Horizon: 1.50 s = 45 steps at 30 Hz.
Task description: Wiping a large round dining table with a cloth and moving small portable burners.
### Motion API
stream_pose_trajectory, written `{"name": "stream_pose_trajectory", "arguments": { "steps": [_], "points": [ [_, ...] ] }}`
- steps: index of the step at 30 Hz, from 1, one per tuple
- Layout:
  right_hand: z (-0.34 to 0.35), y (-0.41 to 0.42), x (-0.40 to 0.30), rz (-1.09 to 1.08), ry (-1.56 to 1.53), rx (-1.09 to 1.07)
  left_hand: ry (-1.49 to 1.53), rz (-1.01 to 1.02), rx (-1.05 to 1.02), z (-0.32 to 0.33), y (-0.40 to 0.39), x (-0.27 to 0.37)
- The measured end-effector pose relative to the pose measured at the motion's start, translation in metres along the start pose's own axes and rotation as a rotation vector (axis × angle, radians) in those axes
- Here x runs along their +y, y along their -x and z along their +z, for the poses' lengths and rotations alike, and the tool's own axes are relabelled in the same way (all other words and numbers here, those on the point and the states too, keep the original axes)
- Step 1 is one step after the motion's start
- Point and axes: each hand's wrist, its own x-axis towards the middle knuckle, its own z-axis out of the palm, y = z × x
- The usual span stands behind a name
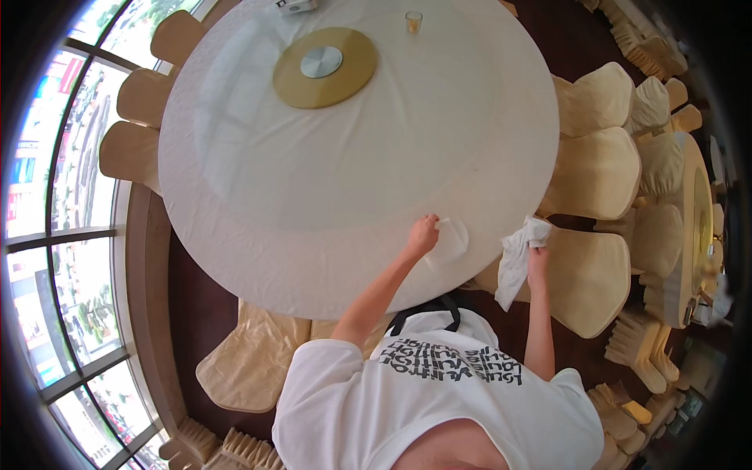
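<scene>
My left hand (423, 235) is at the near edge of a large round table with a white tablecloth (329, 264). Its fingers are closed on the rim of a thin, clear or whitish round plate (452, 241), which looks translucent over the cloth. Off the table's right edge, my right hand (537, 261) grips a crumpled white cloth (516, 264) that hangs down from the fingers. Farther back on the table lies a gold-coloured disc (288, 76) with a round silver centre (321, 61).
A small glass (413, 22) stands near the table's far side, and a white object (295, 6) lies at the far left. Cream-covered chairs (593, 170) surround the table. Tall windows (82, 235) line the left, and another round table (684, 235) stands at the right.
</scene>
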Motion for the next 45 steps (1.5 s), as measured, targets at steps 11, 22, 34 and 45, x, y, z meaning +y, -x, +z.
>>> {"name": "stream_pose_trajectory", "arguments": {
  "steps": [11, 22, 34, 45],
  "points": [
    [0.016, -0.010, -0.019, -0.046, 0.050, -0.047, 0.679, -0.399, 0.047, -0.097, 0.003, -0.053],
    [0.016, -0.011, -0.025, 0.012, 0.017, -0.118, 1.084, -0.704, 0.918, -0.260, -0.091, -0.163],
    [0.012, -0.009, -0.029, -0.008, 0.071, -0.041, 0.425, -0.818, 0.955, -0.268, -0.113, -0.167],
    [0.012, -0.007, -0.040, -0.034, 0.068, -0.002, -0.187, -0.298, 1.195, -0.279, -0.018, -0.119]
  ]
}}
